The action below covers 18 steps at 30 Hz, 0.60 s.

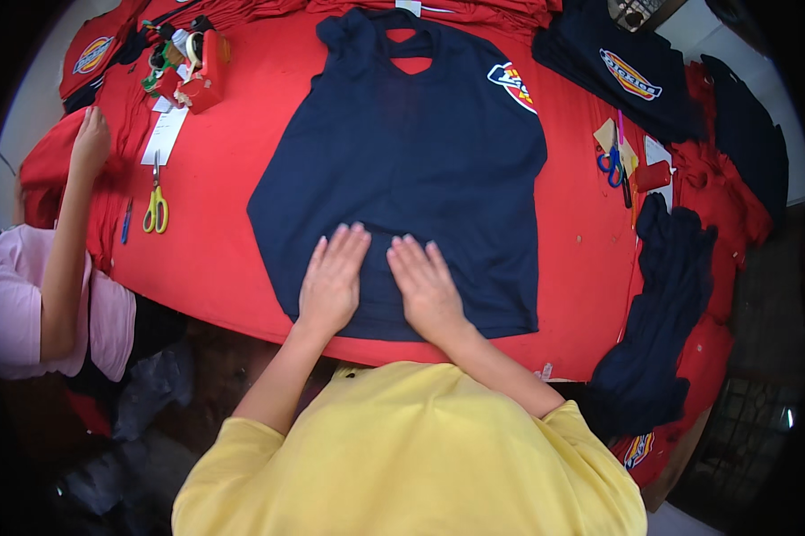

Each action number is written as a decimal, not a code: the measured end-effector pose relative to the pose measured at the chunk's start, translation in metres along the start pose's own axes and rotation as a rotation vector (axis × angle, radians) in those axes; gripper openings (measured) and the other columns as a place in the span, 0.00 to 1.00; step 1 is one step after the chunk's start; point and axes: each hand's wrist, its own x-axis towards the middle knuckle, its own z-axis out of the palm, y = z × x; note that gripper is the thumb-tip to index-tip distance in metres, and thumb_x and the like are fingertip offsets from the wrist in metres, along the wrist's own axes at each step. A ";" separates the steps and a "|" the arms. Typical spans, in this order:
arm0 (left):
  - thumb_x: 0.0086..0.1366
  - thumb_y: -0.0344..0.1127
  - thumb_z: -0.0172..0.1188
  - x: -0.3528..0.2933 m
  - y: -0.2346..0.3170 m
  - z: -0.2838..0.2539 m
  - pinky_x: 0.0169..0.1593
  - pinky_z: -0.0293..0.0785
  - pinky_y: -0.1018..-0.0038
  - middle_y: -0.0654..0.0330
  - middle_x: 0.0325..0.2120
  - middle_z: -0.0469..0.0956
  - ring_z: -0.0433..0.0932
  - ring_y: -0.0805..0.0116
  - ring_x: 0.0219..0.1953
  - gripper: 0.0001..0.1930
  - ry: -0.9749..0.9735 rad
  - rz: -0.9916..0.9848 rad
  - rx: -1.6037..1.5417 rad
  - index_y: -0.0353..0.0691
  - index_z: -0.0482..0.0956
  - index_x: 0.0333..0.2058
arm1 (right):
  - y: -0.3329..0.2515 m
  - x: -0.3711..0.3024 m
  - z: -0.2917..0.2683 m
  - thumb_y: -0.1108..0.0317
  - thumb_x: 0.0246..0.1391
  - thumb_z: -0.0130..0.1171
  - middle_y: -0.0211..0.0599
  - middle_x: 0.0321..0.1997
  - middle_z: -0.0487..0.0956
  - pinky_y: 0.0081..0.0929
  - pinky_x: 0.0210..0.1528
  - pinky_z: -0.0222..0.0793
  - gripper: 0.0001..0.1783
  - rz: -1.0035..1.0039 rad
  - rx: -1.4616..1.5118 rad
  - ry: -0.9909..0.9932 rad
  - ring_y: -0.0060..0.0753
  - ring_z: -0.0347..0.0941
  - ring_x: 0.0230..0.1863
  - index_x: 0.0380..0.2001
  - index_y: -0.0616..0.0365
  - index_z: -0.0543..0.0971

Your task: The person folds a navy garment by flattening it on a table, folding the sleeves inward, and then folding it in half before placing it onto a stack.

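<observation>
A navy T-shirt [402, 152] lies spread over the red-covered table [242, 134], its neckline at the far end and a printed logo near its far right side. Both of my palms rest flat on its near part, close to the hem. My left hand [333, 277] has its fingers stretched out and pointing away from me. Beside it, a short gap to the right, my right hand [425, 286] lies with fingers extended too. Neither one grips the fabric. The shirt's hem reaches almost to the table's near edge.
Yellow-handled scissors [156, 201], a blue pen [126, 221] and a red tape dispenser [204, 76] lie left. Right are blue-handled scissors [612, 161], a crumpled navy garment [662, 295] and a folded navy shirt [612, 67]. A co-worker's arm [67, 232] reaches in at left.
</observation>
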 end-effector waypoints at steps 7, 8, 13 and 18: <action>0.61 0.27 0.51 -0.009 0.002 0.002 0.67 0.50 0.56 0.51 0.63 0.61 0.57 0.54 0.66 0.27 -0.030 -0.126 -0.013 0.36 0.64 0.60 | 0.017 -0.013 -0.012 0.78 0.51 0.50 0.49 0.62 0.68 0.45 0.67 0.53 0.25 0.135 -0.048 0.014 0.47 0.61 0.65 0.55 0.67 0.70; 0.62 0.27 0.51 -0.017 0.012 -0.001 0.67 0.49 0.56 0.51 0.63 0.60 0.56 0.53 0.66 0.26 -0.050 -0.133 -0.040 0.35 0.63 0.60 | 0.014 -0.019 -0.016 0.78 0.51 0.50 0.49 0.62 0.68 0.45 0.66 0.54 0.25 0.144 -0.037 -0.003 0.47 0.62 0.65 0.55 0.67 0.70; 0.57 0.28 0.58 -0.043 0.031 -0.013 0.64 0.54 0.54 0.50 0.57 0.67 0.61 0.49 0.63 0.25 -0.083 -0.133 -0.181 0.36 0.69 0.56 | 0.003 -0.046 -0.037 0.79 0.48 0.53 0.49 0.60 0.70 0.45 0.65 0.56 0.25 0.201 0.123 -0.085 0.47 0.63 0.64 0.53 0.67 0.71; 0.61 0.29 0.53 0.047 0.005 0.005 0.63 0.55 0.54 0.53 0.57 0.68 0.62 0.54 0.63 0.22 0.120 0.006 -0.151 0.34 0.70 0.55 | 0.018 0.040 -0.020 0.78 0.49 0.51 0.49 0.58 0.71 0.45 0.65 0.56 0.23 0.017 0.008 0.123 0.47 0.64 0.63 0.51 0.68 0.73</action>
